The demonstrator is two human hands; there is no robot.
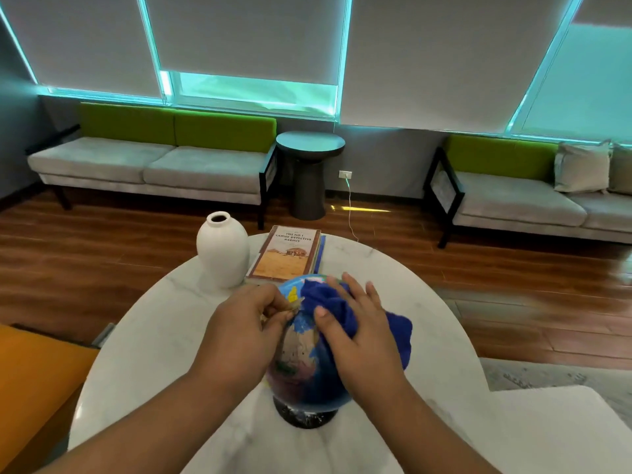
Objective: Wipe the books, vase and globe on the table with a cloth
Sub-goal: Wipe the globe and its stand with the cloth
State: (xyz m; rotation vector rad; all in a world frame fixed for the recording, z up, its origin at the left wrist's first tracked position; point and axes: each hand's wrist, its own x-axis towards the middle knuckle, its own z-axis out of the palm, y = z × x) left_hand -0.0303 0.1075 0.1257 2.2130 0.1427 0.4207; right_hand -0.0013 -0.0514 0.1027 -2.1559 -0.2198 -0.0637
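Globe point(297, 357) sits mid-counter, upright on a dark round base point(307, 417), nearer the near edge than the far one. Counter point(164, 336) is a white marble-look oval top. Left hand point(246, 323): fingers curled, tips pinching the globe at its upper left, around a small pale fitting near the top; can't tell exactly what that fitting is, too blurred. Right hand point(355, 323): fingers straight and spread, palm down, pressing a blue cloth point(396, 333) flat against the globe's upper right side. Cloth is bunched under the palm, with loose folds sticking out toward the far side and hanging off to the right of the globe. White vase point(224, 254) stands upright at the far-left edge of the counter, narrow mouth open at the top, just beside the books. Books point(285, 254) lie in a flat stack at the far edge, right of the vase, tan cover on top, blue edge showing underneath on the right; near end of the stack is just behind the globe. Off the counter: wood floor point(102, 251), grey sofa with green back point(154, 165) along the far wall, dark round side table point(309, 145) next to it, second sofa point(513, 196) on the right with a pale cushion point(581, 167), orange seat point(34, 378) at the counter's left edge.
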